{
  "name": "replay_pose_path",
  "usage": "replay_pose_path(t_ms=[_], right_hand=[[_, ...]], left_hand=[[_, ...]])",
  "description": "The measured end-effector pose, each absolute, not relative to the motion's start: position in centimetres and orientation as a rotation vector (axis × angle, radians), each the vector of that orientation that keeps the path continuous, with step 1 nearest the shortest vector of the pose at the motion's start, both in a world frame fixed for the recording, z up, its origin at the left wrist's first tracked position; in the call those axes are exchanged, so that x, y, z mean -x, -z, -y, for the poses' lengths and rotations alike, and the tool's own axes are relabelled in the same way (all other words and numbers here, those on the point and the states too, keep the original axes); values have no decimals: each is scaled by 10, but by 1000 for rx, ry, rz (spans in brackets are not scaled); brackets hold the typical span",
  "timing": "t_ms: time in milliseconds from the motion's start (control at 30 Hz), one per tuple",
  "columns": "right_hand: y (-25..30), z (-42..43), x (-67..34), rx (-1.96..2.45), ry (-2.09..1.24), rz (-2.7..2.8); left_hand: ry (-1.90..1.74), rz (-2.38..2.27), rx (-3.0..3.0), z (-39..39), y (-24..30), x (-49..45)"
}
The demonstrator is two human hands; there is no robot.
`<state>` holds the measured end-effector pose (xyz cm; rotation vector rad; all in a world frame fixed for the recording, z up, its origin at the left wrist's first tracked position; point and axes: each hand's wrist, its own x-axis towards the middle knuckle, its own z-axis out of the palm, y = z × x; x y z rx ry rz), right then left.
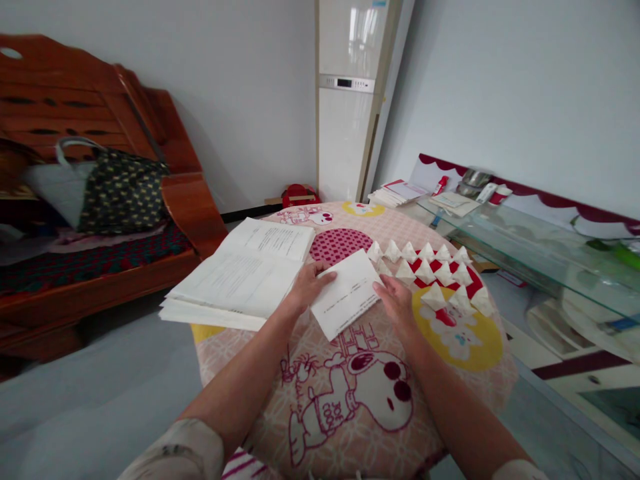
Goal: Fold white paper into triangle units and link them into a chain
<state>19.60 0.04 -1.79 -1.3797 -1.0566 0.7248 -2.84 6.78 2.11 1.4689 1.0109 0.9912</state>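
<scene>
A white sheet of paper (pixel 346 297) with a few lines of print is held between my hands above the round table. My left hand (pixel 311 285) grips its left edge, thumb on top. At the right edge my right hand (pixel 396 301) pinches the paper with its thumb. Left of my left hand lies a thick open book (pixel 240 270) with printed pages. Beyond my right hand, several small folded paper pyramids (pixel 425 272) stand in rows on the table.
A patterned tablecloth (pixel 350 393) covers the round table. To the right is a glass-topped cabinet (pixel 525 247) with papers and small items. A wooden bench (pixel 185 207) with bags stands left; a tall white air conditioner (pixel 345 133) stands behind.
</scene>
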Motion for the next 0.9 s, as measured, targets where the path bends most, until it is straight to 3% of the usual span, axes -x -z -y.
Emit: replay_pose_path(t_ms=[200,500,700,900], right_hand=[[4,11,-179,1240,-1079,917],[0,10,-189,1233,-1208,974],[-5,9,-186,1299,-1280,997],[-6,10,-188,1418,-1336,1046]], left_hand=[[-1088,-924,-1208,-63,-26,28],[-899,-841,-1238,-66,-19,27],[-985,-959,-1255,-73,-8,31],[-832,-1075,-1458,-78,-11,44]])
